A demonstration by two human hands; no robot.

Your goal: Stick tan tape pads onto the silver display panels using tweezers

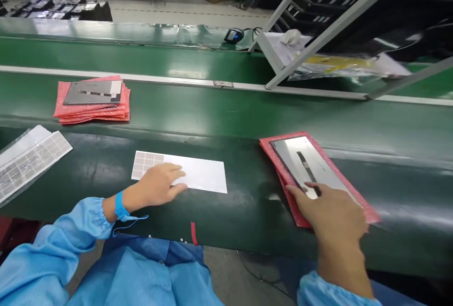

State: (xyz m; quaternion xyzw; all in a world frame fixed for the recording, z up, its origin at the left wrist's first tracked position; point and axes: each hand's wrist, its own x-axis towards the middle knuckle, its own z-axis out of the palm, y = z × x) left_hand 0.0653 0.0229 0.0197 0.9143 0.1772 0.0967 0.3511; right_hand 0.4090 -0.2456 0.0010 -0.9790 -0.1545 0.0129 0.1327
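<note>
The left hand [157, 185] is resting on a white sheet [201, 174], its fingers [173, 171] pressed together, while the right hand [334, 216] is touching a silver panel [304, 164], fingers spread, on a pink foam pouch [300, 143] lying on the green conveyor bench [244, 216].

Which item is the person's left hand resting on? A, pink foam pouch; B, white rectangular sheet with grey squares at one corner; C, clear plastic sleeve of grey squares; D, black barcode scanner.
B: the left hand lies on the white rectangular sheet, its grey squares showing beyond the hand.
</note>
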